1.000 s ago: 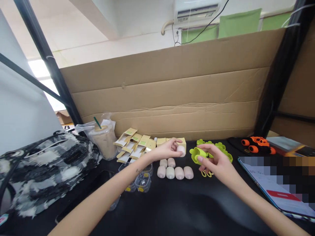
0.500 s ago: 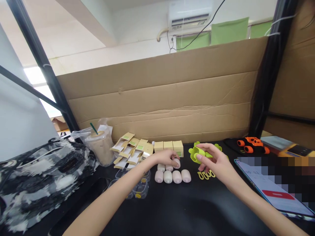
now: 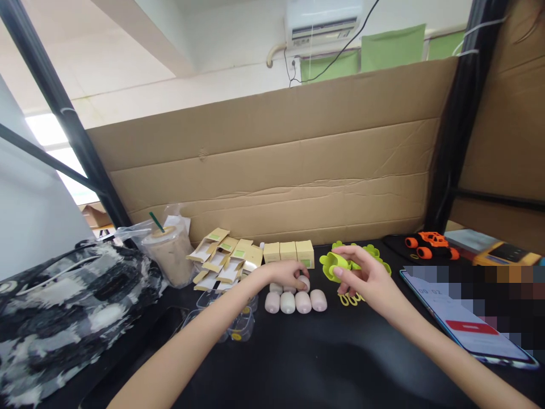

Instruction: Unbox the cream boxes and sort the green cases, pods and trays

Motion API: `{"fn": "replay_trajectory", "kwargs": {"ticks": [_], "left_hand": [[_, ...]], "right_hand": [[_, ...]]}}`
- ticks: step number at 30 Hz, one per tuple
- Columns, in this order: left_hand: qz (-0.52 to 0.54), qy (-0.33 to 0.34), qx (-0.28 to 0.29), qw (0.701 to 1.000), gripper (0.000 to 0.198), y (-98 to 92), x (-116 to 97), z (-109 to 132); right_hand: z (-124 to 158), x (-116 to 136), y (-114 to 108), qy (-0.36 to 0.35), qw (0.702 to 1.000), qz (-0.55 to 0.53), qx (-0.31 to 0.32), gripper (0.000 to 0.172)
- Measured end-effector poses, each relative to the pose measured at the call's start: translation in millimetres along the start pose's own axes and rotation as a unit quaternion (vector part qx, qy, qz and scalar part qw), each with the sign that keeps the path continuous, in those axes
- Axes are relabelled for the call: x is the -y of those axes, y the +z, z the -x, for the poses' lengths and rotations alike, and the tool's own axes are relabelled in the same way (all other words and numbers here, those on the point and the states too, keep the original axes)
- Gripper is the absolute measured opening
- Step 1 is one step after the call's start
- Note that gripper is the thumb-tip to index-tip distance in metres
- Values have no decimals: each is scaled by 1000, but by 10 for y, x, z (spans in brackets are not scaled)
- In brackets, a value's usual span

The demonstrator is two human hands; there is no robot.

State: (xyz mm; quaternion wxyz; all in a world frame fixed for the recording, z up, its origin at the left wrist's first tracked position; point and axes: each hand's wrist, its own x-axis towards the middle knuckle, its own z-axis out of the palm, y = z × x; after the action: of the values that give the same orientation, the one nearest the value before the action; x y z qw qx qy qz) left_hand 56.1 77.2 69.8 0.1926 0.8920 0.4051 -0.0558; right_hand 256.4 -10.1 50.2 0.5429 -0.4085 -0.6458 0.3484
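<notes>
My left hand (image 3: 290, 274) reaches across the black table with its fingers curled on a small pale rounded case (image 3: 304, 283) at the right end of the back row. In front of it stands a row of similar smooth cases (image 3: 288, 302) in pale pink and white. My right hand (image 3: 360, 271) pinches a lime-green flower-shaped cup (image 3: 329, 267) between thumb and fingers, a little above the table. More green flower-shaped pieces (image 3: 373, 250) are behind that hand. Below it lie several yellow-green loops (image 3: 349, 299), partly covered by the fingers.
Small yellow boxes (image 3: 288, 251) stand behind the cases, with opened cartons (image 3: 225, 255) to their left. Clear plastic containers (image 3: 240, 326) sit under my left forearm. A bagged drink cup (image 3: 170, 258), a fuzzy bag (image 3: 76, 307), an orange toy car (image 3: 432, 244) and a phone (image 3: 464, 326) surround the area.
The whole view has shifted slightly. My right hand holds the green cup a touch further left. My left hand stays on the same pale case.
</notes>
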Motion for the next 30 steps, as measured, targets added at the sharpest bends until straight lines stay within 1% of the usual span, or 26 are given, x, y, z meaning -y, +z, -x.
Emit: {"fn": "replay_trajectory", "kwargs": {"ticks": [4,6,7,9,11,12,13,14,17,20,22,24,25,28,29,30], "left_hand": [[31,1,-44,999,24,18,-42,23],[63,-6,-97,993,32,15,-74,79],[83,-12,-135,987,38,14,-99,128],[132,-25,-226,965,42,33,-171,262],[191,-39,-305,932,35,101,-275,423],[226,-43,-329,916,31,157,-335,501],[264,-45,-339,902,28,227,-395,572],[304,-45,-335,890,28,306,-453,631],[421,-35,-292,858,37,548,-569,724],[503,-33,-275,819,40,705,-577,732],[540,-32,-278,794,36,761,-542,731],[571,-27,-279,771,32,806,-503,743],[586,-24,-278,761,31,829,-488,753],[630,-28,-271,727,31,890,-479,798],[641,-29,-267,719,30,899,-487,816],[647,-28,-263,715,30,898,-499,833]], "right_hand": [[19,6,18,-10,999,19,25,39],[21,-21,35,-21,999,29,30,37],[22,-39,45,-29,999,33,27,37],[31,-72,67,-45,998,44,18,38],[58,-87,94,-58,997,56,17,37],[79,-84,110,-63,996,62,24,36],[104,-74,128,-65,995,67,35,36],[134,-60,148,-69,994,73,50,36],[231,-10,215,-101,982,121,101,39],[312,13,267,-176,955,198,134,41],[345,16,283,-200,946,204,154,48],[358,19,289,-179,954,159,181,50],[359,21,289,-160,961,128,187,46],[342,26,287,-107,975,69,181,17],[335,25,286,-85,978,58,180,9],[328,23,286,-59,980,46,186,6]]}}
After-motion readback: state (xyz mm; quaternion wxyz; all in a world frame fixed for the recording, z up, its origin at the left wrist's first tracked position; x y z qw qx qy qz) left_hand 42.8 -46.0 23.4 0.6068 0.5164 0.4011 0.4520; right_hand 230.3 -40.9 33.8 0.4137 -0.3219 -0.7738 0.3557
